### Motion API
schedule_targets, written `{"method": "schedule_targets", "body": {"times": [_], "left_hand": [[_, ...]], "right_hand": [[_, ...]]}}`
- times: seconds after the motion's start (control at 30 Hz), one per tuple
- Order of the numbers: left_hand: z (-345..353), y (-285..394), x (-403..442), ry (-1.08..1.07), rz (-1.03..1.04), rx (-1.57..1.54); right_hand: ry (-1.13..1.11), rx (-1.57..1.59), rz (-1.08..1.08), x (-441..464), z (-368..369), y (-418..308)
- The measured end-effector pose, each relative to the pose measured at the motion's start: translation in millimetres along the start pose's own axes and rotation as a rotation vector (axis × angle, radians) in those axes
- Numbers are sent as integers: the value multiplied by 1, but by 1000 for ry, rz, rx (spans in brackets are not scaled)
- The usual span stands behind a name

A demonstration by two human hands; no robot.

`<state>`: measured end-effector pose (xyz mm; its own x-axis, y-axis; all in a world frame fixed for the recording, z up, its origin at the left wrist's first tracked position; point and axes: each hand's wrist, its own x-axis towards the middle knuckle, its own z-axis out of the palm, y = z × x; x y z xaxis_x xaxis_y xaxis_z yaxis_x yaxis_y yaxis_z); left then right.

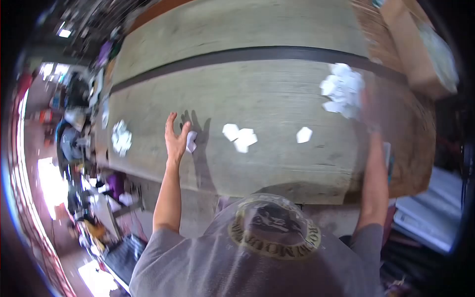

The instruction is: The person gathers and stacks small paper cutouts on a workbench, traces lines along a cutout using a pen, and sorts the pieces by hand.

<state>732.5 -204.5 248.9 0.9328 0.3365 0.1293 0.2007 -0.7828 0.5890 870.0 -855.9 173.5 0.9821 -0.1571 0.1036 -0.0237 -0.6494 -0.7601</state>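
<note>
My left hand (177, 138) is held over the left half of the table, thumb and fingers apart, with nothing visible between them. Just right of it, partly in its shadow, lies a flat white piece (191, 142). A small overlapping group of white many-sided pieces (241, 136) rests near the middle, and a single white piece (304, 134) lies farther right. My right hand (371, 106) is smeared by motion beside a heap of white pieces (342, 89); its fingers cannot be made out. Another heap of white pieces (121, 138) lies at the far left.
The worn greenish table top (277, 168) is crossed by a dark strip (237, 55) toward the back. An open cardboard box (413, 49) stands at the right rear corner. Cluttered items fill the floor at left, and pale panels (428, 213) lean at lower right.
</note>
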Motion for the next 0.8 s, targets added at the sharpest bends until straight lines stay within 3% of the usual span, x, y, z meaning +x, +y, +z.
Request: {"method": "schedule_targets", "body": {"times": [0.1, 0.23, 0.33, 0.53, 0.77, 0.8], "left_hand": [[-40, -58, -30, 105, -144, 18], [-45, -114, -50, 50, -100, 32], [-28, -102, -61, -40, 46, 48], [-14, -78, -49, -168, 268, 144], [-21, -69, -37, -252, 209, -32], [-22, -65, -35, -209, 289, -33]], "right_hand": [[111, -104, -50, -11, -11, -12], [255, -34, -87, -53, -15, -31], [189, -196, -180, -114, 13, -84], [-62, -367, -230, -182, 98, -120], [70, -483, -65, -193, 141, -137], [75, -460, -14, -191, 142, -137]]}}
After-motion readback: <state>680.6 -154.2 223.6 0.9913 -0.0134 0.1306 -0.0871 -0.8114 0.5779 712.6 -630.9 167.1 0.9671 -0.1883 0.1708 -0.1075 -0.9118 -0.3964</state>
